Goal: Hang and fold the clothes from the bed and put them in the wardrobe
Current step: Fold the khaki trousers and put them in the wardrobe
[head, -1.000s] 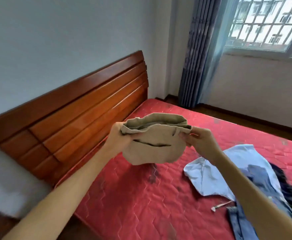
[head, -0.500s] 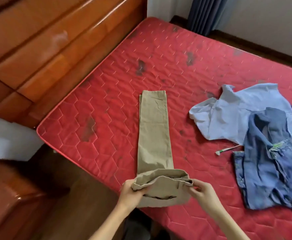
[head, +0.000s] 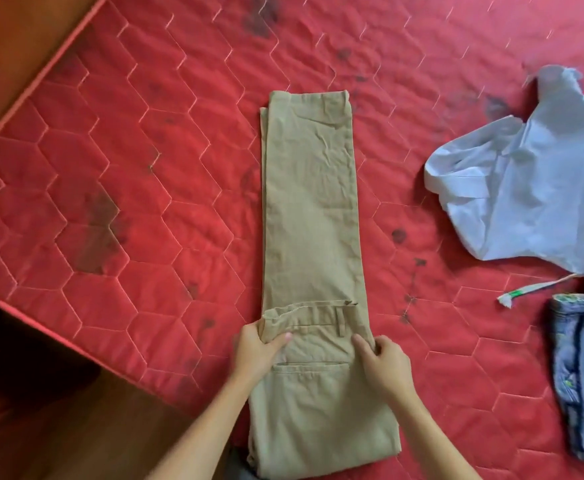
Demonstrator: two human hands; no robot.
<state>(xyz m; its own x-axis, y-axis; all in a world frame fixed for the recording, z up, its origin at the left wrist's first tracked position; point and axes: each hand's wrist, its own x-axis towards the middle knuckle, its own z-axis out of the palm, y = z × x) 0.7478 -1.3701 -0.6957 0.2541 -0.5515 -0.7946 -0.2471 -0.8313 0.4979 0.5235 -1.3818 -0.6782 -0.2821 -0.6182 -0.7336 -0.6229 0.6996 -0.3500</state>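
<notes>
The left hand (head: 257, 348) sits at about 6 o'clock in the view, its thumb laid over the top of the khaki trousers (head: 313, 216) and its fingers tucked under the cloth's left edge, so it pinches the waistband area. The right hand (head: 382, 358) lies just beside it toward 5 o'clock, fingers curled onto the right edge of the same garment and thumb pressing on top; it too grips the fabric. Both forearms run in from the bottom of the view.

Between the two hands the trousers lie flat, folded lengthwise with one leg over the other. The waistband, with a belt loop and a back pocket showing, is at the near end under the hands, and the leg hems point to 12 o'clock. The near end of the seat hangs at the edge of the bed (head: 145, 188), whose red quilted mattress is marked with dark stains.

Out toward 3 o'clock, well apart from the trousers, a pale blue shirt (head: 526, 188) lies crumpled. Denim jeans (head: 581, 386) lie at 4 o'clock, partly overlapping the shirt's lower edge. A small white tag (head: 512, 295) with green print lies just beside them. Wooden floor (head: 58, 410) shows at 8 o'clock.
</notes>
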